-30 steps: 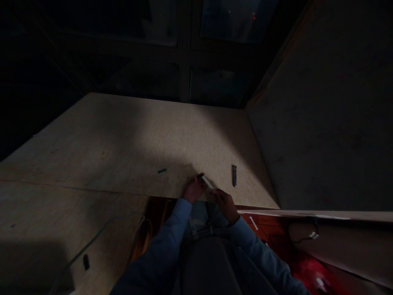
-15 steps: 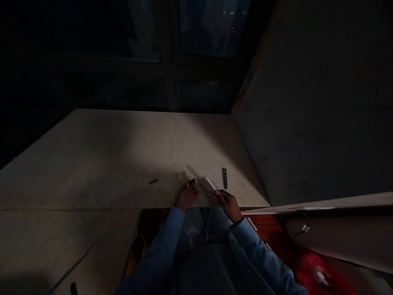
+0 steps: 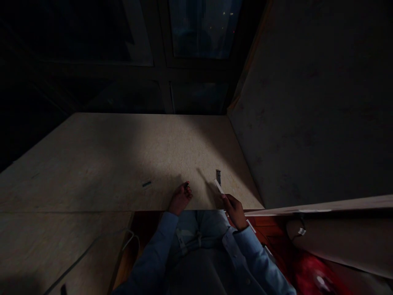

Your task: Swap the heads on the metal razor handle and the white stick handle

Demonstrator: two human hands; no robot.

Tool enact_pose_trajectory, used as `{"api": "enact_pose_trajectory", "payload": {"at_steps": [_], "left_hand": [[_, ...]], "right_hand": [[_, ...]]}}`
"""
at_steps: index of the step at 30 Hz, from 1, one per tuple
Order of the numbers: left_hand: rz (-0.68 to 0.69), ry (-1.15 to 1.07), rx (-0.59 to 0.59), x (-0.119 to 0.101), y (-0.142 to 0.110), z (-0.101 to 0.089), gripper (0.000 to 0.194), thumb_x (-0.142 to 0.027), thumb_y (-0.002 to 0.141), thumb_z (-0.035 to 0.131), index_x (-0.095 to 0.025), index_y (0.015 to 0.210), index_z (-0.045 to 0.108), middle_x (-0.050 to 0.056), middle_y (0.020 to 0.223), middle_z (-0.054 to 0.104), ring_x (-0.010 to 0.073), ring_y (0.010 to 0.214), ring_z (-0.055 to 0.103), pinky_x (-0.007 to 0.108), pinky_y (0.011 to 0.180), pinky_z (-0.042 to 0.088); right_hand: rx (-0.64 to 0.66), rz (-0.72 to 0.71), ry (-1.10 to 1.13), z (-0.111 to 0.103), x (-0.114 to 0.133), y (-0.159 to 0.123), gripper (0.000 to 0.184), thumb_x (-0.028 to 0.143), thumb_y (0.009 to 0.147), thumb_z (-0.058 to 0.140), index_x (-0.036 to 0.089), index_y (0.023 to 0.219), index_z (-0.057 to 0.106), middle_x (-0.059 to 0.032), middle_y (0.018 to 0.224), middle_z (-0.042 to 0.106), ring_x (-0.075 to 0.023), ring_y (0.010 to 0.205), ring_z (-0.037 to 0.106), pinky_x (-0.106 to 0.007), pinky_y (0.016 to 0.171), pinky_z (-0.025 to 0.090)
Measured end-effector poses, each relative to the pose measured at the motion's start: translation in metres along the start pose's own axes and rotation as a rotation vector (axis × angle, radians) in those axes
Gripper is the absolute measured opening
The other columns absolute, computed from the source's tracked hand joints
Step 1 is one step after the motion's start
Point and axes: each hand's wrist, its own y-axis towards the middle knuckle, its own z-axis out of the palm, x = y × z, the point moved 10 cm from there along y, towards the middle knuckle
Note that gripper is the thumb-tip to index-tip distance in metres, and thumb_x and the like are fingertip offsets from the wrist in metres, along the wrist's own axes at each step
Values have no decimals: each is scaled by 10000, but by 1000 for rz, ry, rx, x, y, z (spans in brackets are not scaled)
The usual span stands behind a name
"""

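My right hand grips a slim, flat white stick, shaped like a nail file, near its lower end. The stick's rounded tip points up and to the left, above the table. My left hand is over the table's front edge, fingers curled, apart from the stick. Something small and dark shows at its fingertips, too dim to make out. Just beyond the white stick lies a small metal tool, resembling a nail clipper, partly hidden by the stick. A small dark flat strip lies left of my left hand.
The pale tabletop ends in front of my lap. A wall panel borders it on the right, and dark window frames stand behind. A cable runs over the lower left surface. Something red is at lower right.
My right hand has moved right with the white stick, away from my left hand. The stick now overlaps the metal tool from my viewpoint. The view has shifted slightly.
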Motion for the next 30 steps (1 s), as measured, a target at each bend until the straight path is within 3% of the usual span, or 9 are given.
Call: {"api": "enact_pose_trajectory", "payload": {"at_steps": [4, 11, 16, 19, 22, 26, 30], "left_hand": [[30, -17, -16, -3, 0, -3, 306, -232, 764, 773, -127, 1038, 688, 44, 818, 644, 135, 762, 607, 271, 677, 466], [89, 2, -77, -10, -3, -5, 308, -264, 734, 797, -141, 999, 699, 38, 791, 643, 133, 747, 600, 283, 698, 470], [207, 409, -185, -14, -5, 10, 464, -431, 581, 876, -139, 900, 707, 9, 685, 609, 111, 628, 545, 253, 604, 428], [259, 622, -206, -10, -4, 37, 473, -401, 560, 883, -151, 927, 718, 3, 708, 622, 112, 624, 525, 250, 594, 406], [304, 858, -161, 0, 3, 81, 440, -363, 566, 878, -188, 945, 739, 11, 760, 633, 160, 726, 555, 285, 697, 443], [522, 1229, 76, 20, 16, 159, 332, -366, 668, 827, -247, 971, 759, 94, 952, 660, 281, 1003, 538, 398, 970, 396], [538, 1348, 233, 62, 39, 192, 272, -278, 682, 816, -256, 947, 757, 118, 1090, 638, 336, 1126, 487, 472, 1079, 288]], "right_hand": [[-60, 25, 33, -17, -12, 11, 638, 683, 874, 442, 119, 958, 729, -66, 732, 689, -220, 718, 631, -273, 625, 480], [-28, 6, 35, -27, -18, 29, 579, 640, 858, 466, 128, 939, 724, -88, 818, 731, -238, 774, 647, -289, 671, 483], [-31, 13, 60, -31, -26, 34, 563, 633, 848, 486, 134, 949, 726, -95, 835, 744, -257, 812, 668, -306, 707, 496], [-38, 12, 95, -32, -28, 34, 540, 614, 859, 496, 138, 964, 728, -98, 875, 752, -256, 829, 675, -301, 712, 498], [-71, 10, 120, -37, -26, 32, 519, 592, 872, 495, 134, 967, 719, -89, 858, 745, -244, 816, 670, -290, 704, 491], [-147, 4, 141, -48, -25, 29, 497, 564, 899, 477, 133, 994, 706, -90, 908, 739, -234, 860, 661, -290, 751, 493], [-236, 33, 156, -64, -33, 25, 528, 551, 924, 433, 124, 1072, 706, -101, 954, 733, -239, 910, 651, -313, 784, 499]]}}
